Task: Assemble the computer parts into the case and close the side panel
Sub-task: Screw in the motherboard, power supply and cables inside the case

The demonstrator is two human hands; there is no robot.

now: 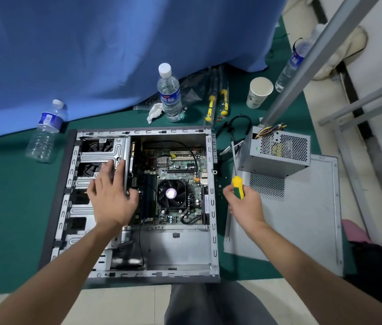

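- Right hand [243, 205] is gripping yellow-green-handled screwdriver [236, 170], fingers clamped; shaft pointing toward 12 o'clock.
- Left hand [112, 198], fingers straight and slightly apart, is pressing grey metal drive cage [105, 156] in open grey steel computer case [211, 231].

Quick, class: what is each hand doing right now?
Left hand: open, fingers straight, resting on the silver metal drive cage.
Right hand: closed round the yellow-and-green-handled screwdriver.
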